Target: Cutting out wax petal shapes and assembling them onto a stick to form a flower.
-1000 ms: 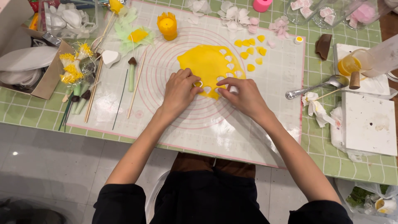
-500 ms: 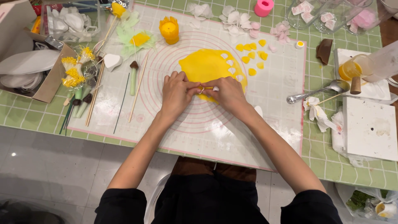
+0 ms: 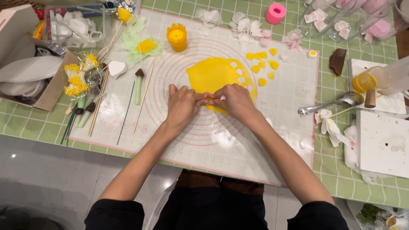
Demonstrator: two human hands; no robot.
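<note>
Both hands, left hand & right hand, meet fingertip to fingertip w/ a pinch on the near edge of the rolled yellow paste sheet, which lies mid silicone mat on the green-check worktop, cut yellow petals just beside it.

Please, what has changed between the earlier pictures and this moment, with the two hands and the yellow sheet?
The left hand and right hand moved together: a second ago they were apart, now their fingertips meet at the lower edge of the yellow sheet, pressing something small that is hidden between them. The sheet, the cut yellow petals, the spoon and the mat stayed as they were.
</note>
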